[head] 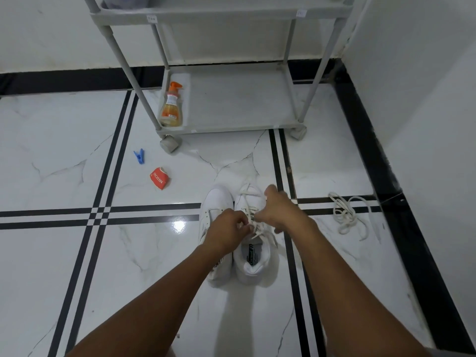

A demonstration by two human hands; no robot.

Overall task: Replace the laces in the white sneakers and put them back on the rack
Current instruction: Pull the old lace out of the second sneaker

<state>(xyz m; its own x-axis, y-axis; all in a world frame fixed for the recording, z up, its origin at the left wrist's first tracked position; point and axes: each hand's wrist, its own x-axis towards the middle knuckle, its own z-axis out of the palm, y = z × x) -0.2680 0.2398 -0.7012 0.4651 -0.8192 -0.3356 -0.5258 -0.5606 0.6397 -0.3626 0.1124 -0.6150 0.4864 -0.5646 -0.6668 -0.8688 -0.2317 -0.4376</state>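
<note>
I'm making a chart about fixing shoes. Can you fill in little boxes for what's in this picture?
left hand: pinches the lace on the right sneaker
right hand: grip on the same lace
left sneaker: no lace, beside the right one
loose laces: heaped on the floor, right of the sneakers
rack: bottom shelf holds a spray bottle
floor bits: blue clothespin, crumpled red wrapper

White marble-look floor point(64, 155) w/ black stripe lines. On it: pair of white sneakers point(239, 243) side by side at centre, loose lace pile point(347, 215) to their right, blue clothes peg point(139, 155) + crumpled red sachet point(159, 178) to their left, grey wheeled rack point(231, 99) beyond.
</note>
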